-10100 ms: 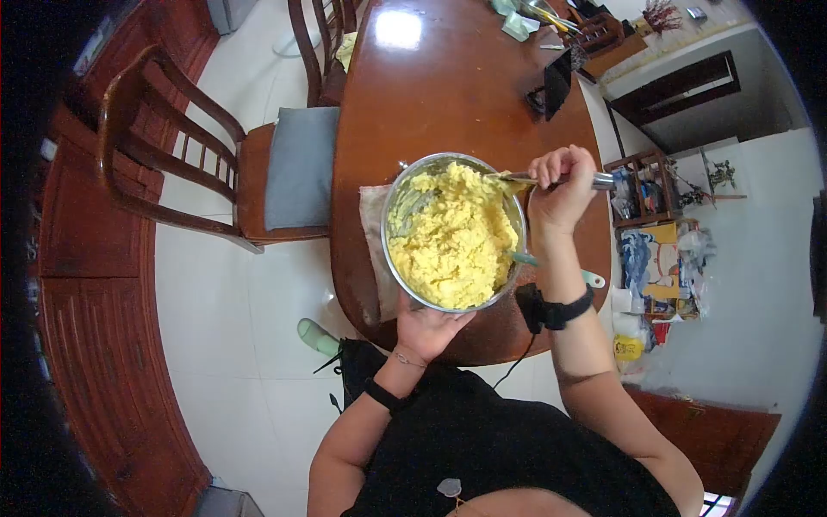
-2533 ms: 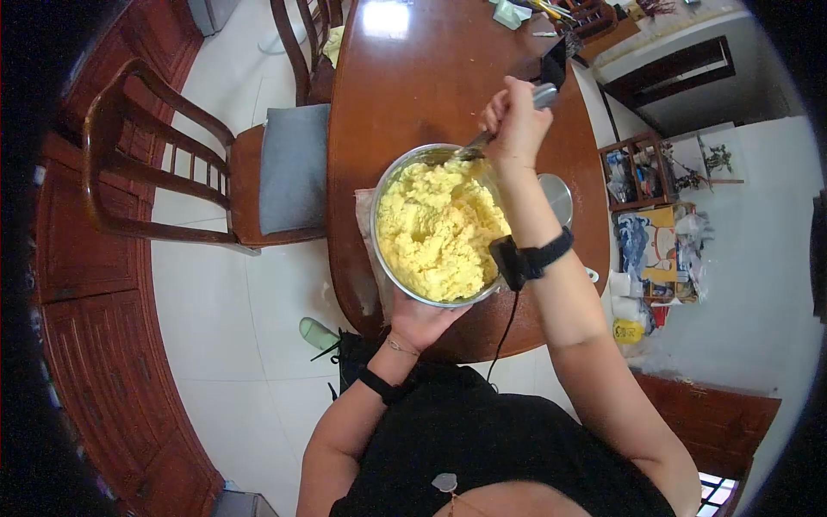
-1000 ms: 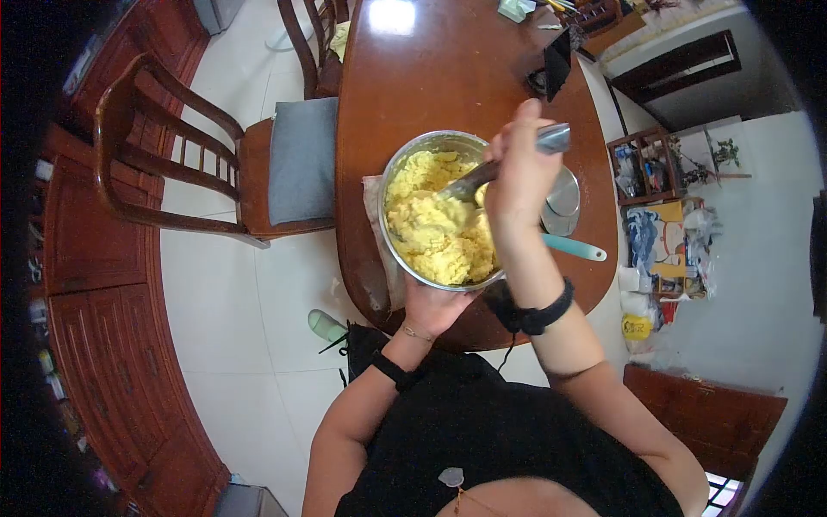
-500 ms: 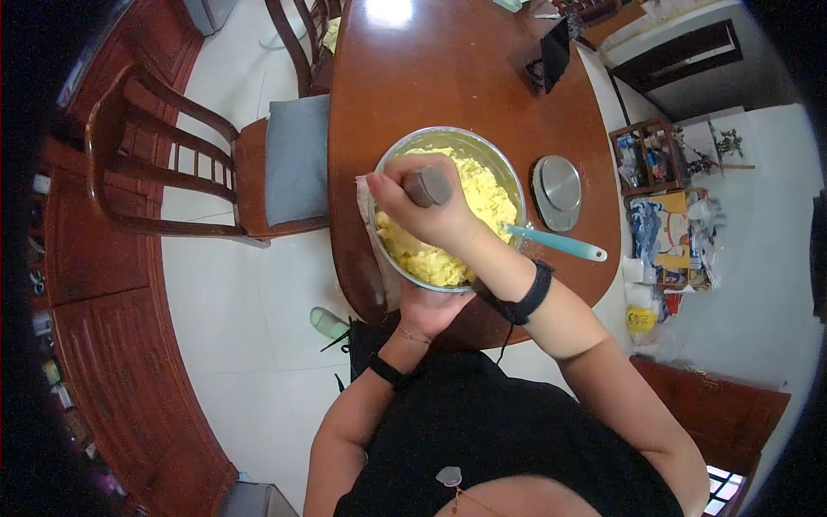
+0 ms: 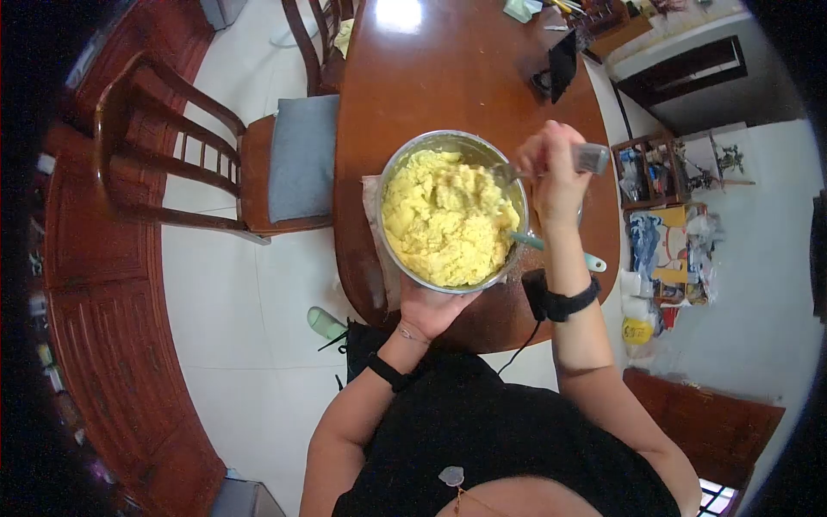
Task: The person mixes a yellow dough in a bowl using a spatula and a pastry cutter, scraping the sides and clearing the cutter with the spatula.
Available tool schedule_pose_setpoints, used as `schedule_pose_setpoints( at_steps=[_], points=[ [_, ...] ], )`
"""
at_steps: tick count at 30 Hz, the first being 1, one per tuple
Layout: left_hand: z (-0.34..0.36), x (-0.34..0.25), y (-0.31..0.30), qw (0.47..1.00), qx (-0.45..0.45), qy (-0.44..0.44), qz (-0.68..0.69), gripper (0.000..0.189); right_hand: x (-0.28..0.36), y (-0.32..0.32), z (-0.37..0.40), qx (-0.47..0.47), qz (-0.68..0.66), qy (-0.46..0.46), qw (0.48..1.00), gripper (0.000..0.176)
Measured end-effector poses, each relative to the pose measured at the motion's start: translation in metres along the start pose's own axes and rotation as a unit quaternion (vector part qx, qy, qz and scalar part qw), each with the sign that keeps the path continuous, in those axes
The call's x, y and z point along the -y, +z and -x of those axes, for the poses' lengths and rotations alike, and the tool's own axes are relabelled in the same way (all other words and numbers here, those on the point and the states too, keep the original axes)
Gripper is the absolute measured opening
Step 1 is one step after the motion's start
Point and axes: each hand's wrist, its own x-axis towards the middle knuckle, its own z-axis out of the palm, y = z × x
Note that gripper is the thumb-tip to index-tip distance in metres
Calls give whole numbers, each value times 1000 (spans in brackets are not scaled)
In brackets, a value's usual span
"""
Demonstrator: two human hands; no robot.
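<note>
A large metal bowl (image 5: 388, 252) full of lumpy yellow mash (image 5: 444, 246) stands near the table's front edge. My left hand (image 5: 435, 312) grips the bowl's near side, its fingertips hidden under it. My right hand (image 5: 558, 168) is closed round the grey handle of a masher (image 5: 591, 158), out over the bowl's right rim. The masher's metal shank tilts down to the left, and its blurred head is covered in mash at the upper right of the bowl. A teal-handled spatula (image 5: 594, 262) leans out over the right rim.
A cloth (image 5: 372, 194) lies beneath the bowl's left side on the wooden table (image 5: 431, 69). My right forearm and hand mostly cover a kitchen scale at the right. A black stand (image 5: 562, 65) is farther back. At the left is a chair with a grey cushion (image 5: 303, 159).
My right hand has swung from above the bowl's middle to beyond its right rim, tilting the masher and uncovering the mash. My left hand stays at the bowl.
</note>
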Motion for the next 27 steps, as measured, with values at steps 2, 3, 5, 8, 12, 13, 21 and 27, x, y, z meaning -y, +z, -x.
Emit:
schedule_pose_setpoints(
  at_steps=[2, 3, 5, 8, 12, 13, 21, 27],
  points=[
    [-1, -4, -1, 1000, 10, -4, -11, 70, 13, -4, -1, -26, -57, 13, 998, 29],
    [-3, -12, -5, 947, -9, 53, -316, 70, 17, -6, -3, -43, -70, 7, 997, 29],
    [-3, -19, -7, 801, -22, 110, -588, 69, 31, -5, -3, -60, -100, -5, 993, 30],
    [-2, -16, -6, 787, -38, 112, -606, 67, 36, 3, -1, -50, -154, -12, 987, 31],
    [-1, -17, -7, 672, -32, 135, -728, 64, -4, 27, 8, -50, -205, 20, 977, 28],
    [-2, -18, -8, 594, -25, 150, -790, 63, -17, 31, 15, -45, -163, 25, 985, 28],
    [-5, -19, -3, 778, -58, 112, -615, 75, 3, -10, 19, -44, -57, 55, 996, 30],
    [-6, -14, -3, 788, -57, 111, -603, 74, 25, -1, 10, -94, -102, 38, 990, 30]
  ],
)
